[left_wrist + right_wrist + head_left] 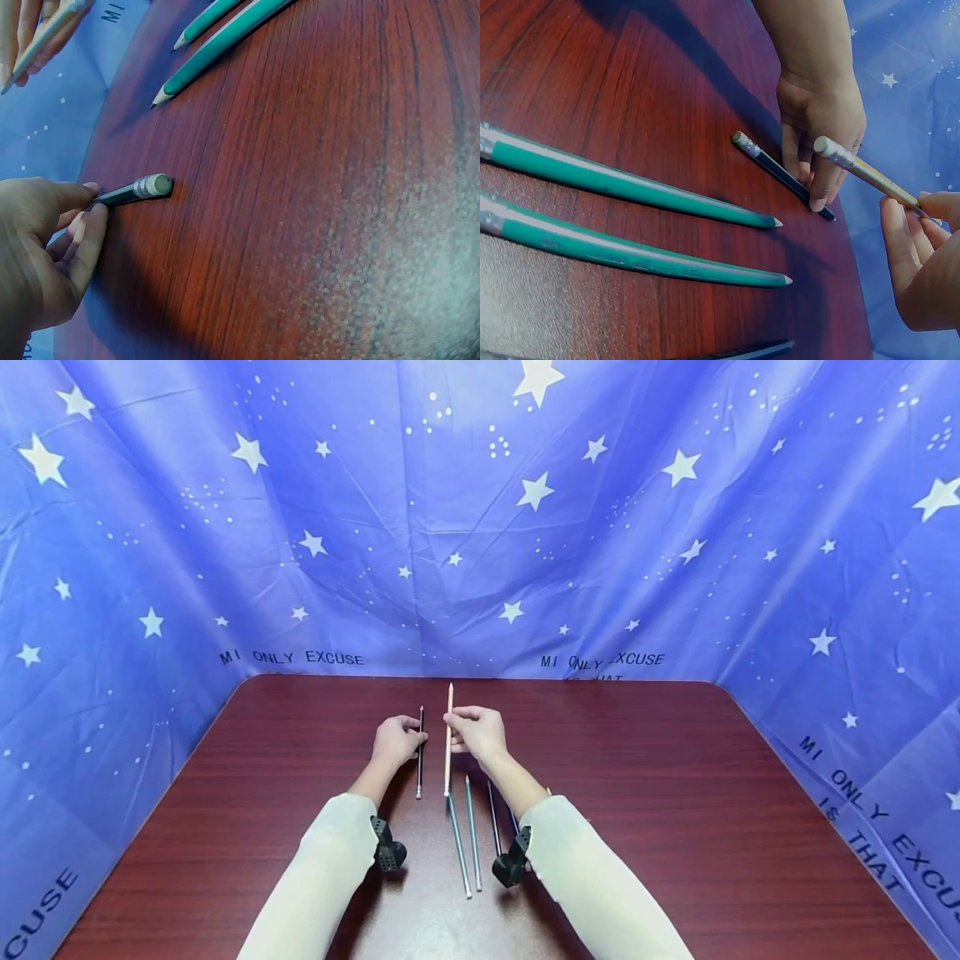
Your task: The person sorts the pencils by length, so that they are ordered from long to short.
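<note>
A black pencil (420, 760) with a white eraser lies on the table, and my left hand (397, 740) pinches it between thumb and fingers. In the left wrist view its eraser end (159, 184) points away from the left hand (45, 247). My right hand (480, 732) pinches a yellowish pencil (449, 752) that is raised above the table, eraser end toward me. The right wrist view has this pencil (874, 177) in the fingertips of the right hand (926, 262). Two green pencils (459, 847) (472, 835) lie side by side nearer to me.
A dark pencil (494, 818) lies right of the green ones, and a blue one (513, 821) is partly hidden by the right forearm. The reddish-brown wooden table (225, 827) ends at a blue star-patterned curtain (420, 527). Black cameras sit on both wrists.
</note>
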The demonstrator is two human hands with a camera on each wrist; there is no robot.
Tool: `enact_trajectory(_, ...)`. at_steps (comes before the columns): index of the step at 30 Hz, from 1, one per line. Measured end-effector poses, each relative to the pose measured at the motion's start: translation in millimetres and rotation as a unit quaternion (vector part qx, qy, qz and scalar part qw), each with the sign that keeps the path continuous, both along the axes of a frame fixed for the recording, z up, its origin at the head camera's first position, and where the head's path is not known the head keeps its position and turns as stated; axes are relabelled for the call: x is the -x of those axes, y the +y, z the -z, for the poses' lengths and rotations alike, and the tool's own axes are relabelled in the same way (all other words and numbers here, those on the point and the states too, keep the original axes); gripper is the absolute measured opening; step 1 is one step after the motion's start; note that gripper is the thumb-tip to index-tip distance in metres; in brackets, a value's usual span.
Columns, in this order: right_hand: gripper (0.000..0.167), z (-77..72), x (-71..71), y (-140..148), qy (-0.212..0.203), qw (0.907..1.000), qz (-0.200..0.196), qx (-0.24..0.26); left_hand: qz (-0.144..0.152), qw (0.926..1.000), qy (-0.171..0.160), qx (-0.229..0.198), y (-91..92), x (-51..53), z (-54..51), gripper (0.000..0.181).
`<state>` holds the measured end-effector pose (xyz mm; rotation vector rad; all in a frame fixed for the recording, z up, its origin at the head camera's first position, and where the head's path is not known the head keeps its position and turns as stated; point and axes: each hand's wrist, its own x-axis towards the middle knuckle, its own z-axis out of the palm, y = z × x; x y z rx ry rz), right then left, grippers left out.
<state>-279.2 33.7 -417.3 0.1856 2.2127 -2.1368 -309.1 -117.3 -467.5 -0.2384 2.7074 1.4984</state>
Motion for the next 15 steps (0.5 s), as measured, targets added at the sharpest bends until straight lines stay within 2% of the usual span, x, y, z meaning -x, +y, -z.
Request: enact_trajectory(15, 0.028, 12.5, 5.4, -13.4, -0.003, 0.9999, 0.010, 0.004, -0.003, 0.9998, 0.009, 0.015, 0.6, -3.4, -0.8, 0.031)
